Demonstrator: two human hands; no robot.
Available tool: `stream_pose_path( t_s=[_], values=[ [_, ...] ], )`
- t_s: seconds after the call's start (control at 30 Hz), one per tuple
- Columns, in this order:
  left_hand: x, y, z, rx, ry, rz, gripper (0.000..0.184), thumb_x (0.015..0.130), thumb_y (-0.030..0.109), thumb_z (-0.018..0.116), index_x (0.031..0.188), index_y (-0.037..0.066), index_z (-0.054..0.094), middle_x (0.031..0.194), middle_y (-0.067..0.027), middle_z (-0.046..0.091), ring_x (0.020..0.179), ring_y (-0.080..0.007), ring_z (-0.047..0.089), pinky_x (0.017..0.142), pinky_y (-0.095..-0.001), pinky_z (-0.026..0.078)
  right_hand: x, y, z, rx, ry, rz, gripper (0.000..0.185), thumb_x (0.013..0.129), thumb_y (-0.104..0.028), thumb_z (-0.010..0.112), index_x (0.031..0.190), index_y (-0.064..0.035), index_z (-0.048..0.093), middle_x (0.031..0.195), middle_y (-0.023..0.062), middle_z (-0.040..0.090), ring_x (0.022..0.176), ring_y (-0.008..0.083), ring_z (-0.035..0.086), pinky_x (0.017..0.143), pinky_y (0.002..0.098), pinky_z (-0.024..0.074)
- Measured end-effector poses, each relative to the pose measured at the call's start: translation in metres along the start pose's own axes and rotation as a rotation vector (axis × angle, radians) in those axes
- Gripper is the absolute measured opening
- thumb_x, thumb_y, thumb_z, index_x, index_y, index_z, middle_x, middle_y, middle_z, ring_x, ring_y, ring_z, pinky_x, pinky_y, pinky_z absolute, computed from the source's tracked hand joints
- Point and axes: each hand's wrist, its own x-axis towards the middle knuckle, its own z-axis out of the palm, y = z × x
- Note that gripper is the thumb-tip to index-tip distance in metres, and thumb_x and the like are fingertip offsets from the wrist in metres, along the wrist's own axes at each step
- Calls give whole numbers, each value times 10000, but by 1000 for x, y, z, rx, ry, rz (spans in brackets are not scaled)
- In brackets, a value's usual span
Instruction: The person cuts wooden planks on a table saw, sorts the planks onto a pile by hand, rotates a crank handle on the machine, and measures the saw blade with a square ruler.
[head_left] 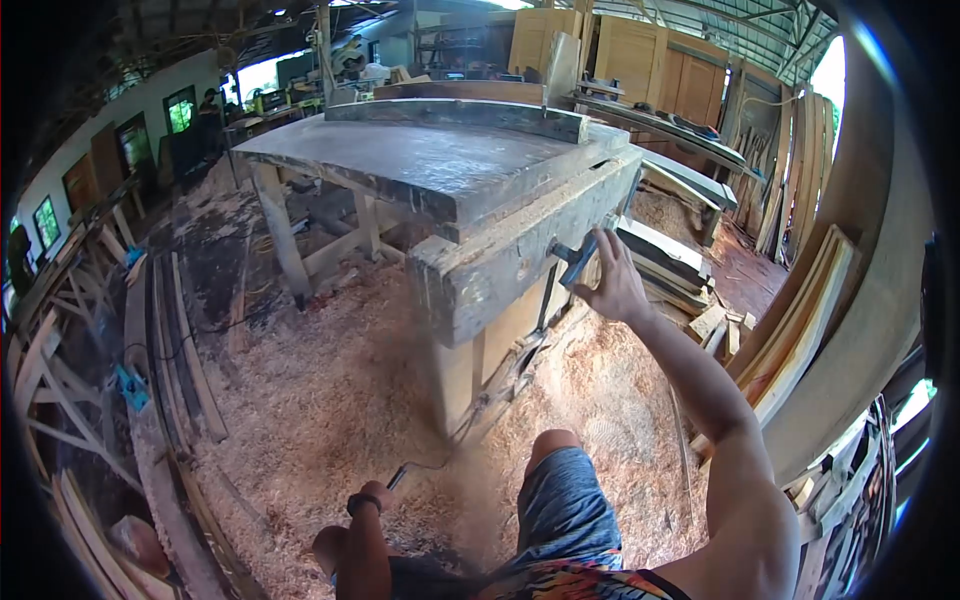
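Note:
My right hand (612,282) is at a dark vise handle (577,262) on the front of a wooden workbench (490,292). Its thumb is by the lower end of the bar and its fingers reach up to the other end, held fairly straight. Low in front of me, my left hand (374,496), with a dark band at the wrist, is closed around a slim dark handle (398,476). A thin bent rod or cord runs from that handle; which one, I cannot make out. The bench's thick front jaw carries wood dust along its top.
Shavings (310,400) cover the floor around the bench. Long boards (180,350) lie at left beside a wooden trestle (75,400). Tall planks (800,330) lean close on my right. A long board (450,115) stands on edge across the benchtop (400,155).

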Motion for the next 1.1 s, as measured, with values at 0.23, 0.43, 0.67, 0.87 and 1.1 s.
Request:
stream_pose_path(
  t_s=[0.23,0.43,0.67,0.87,1.1],
  values=[
    [28,-11,17,-24,-36,19,256,850,248,627,808,6,699,625,-77,654,548,-194,636,500,-345,472,29,13,32,-543,54,-590,765,811,-411,692,1326,80,413,1036,208,596,1077,354,565,1085,473,351],
    [28,5,15,68,-56,-49,262,843,241,605,877,10,725,712,-117,701,642,-222,689,585,-360,525,60,36,57,-203,199,-620,512,718,-390,723,1041,-21,577,668,108,608,657,278,627,732,389,456],
    [-45,50,-25,-54,-54,-87,308,877,243,588,951,-29,711,876,-194,719,827,-278,712,707,-404,544,48,17,91,1079,79,395,303,798,-288,747,775,12,705,606,23,573,539,110,510,524,281,384],
    [-30,37,-17,-17,-53,-31,335,867,259,599,1004,-24,711,987,-227,706,954,-324,693,798,-420,539,35,-3,96,686,402,354,451,823,-353,759,1002,50,663,688,54,611,628,116,570,594,284,455],
    [-26,21,-2,-17,-85,-2,417,852,360,649,1035,-9,711,1039,-249,689,1040,-359,662,882,-450,523,49,13,124,597,551,296,324,911,-265,677,755,14,634,591,62,599,529,123,551,518,304,440]
  ],
)
